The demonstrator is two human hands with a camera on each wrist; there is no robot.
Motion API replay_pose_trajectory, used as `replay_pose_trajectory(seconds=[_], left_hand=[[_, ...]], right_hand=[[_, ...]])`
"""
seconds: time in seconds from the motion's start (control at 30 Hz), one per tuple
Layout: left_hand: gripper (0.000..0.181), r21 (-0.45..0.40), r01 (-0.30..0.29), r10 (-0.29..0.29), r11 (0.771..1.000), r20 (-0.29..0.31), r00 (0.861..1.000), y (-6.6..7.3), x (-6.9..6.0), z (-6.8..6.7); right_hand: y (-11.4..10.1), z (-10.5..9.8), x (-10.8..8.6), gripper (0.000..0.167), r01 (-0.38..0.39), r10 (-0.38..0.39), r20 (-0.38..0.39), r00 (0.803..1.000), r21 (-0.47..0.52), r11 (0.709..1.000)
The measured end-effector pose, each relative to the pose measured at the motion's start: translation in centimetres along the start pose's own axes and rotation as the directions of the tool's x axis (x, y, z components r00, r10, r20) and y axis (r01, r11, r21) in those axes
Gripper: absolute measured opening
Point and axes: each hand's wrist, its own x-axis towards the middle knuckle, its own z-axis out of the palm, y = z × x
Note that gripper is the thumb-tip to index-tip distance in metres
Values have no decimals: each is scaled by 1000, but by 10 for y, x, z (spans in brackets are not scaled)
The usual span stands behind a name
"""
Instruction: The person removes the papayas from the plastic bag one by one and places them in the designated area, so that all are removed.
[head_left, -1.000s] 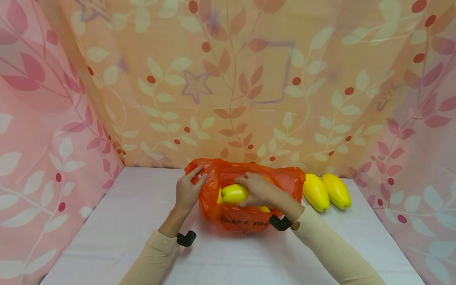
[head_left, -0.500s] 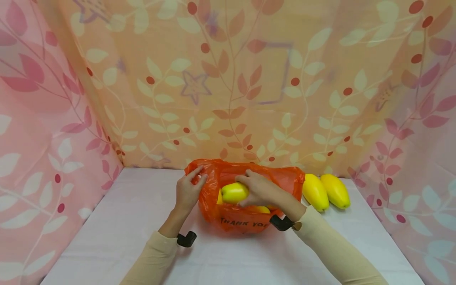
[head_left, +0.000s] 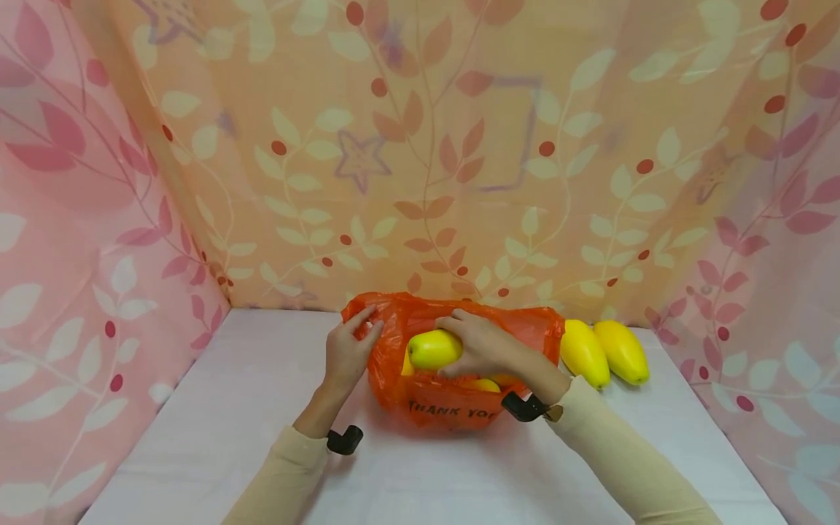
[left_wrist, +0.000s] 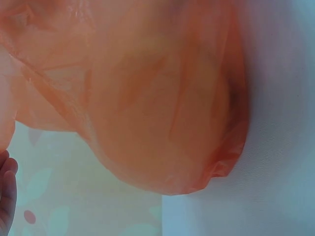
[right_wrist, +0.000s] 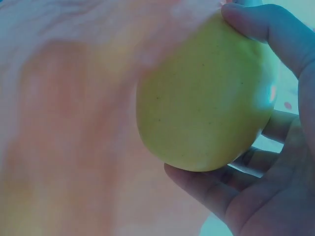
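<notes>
An orange-red plastic bag (head_left: 394, 394) printed with black letters stands on the table, its mouth facing up. My left hand (head_left: 346, 354) holds the bag's left rim between thumb and fingers; in the left wrist view only some fingers (left_wrist: 7, 189) show beside the bag (left_wrist: 157, 118). Above the bag's mouth, my right hand (head_left: 482, 344) grips a yellow-green fruit (head_left: 433, 350). The right wrist view shows this smooth fruit (right_wrist: 202, 103) with small dark specks, thumb on top and fingers beneath. More yellow fruit (head_left: 485, 385) lies inside the bag, mostly hidden.
Two large, long yellow fruits (head_left: 585, 354) lie side by side, right of the bag. A white cloth (head_left: 262, 408) covers the table. Leaf-patterned curtains (head_left: 459, 146) rise at the back and both sides.
The yellow-green fruit in my right hand has risen slightly in the bag's mouth, showing more of itself. My left hand has stayed at the bag's rim.
</notes>
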Motion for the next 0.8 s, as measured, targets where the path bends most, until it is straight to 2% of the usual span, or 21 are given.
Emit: replay_pose_trajectory(seconds=[0.27,0.5,0.6,0.7,0.8], left_hand=[[34,-7,0,0,1000,10,1000,0,1,-2],[34,3,6,-6,1000,-15,1000,-1,-1,-4],[34,-9,21,-21,1000,11,1000,-1,-1,-2],[35,-14,12,-12,1000,30,999,0,0,0],[34,-3,-4,4,1000,5,1000,0,-1,-1]], right_hand=[[1,-10,-1,72,0,0,-1,1000,30,1000],[2,-17,1,70,11,-10,-14,1000,48,999],[4,-21,-3,69,10,-8,-30,1000,62,998],[5,-25,-7,69,1,2,-49,999,67,998],[5,-28,-5,68,1,3,-51,999,71,998]])
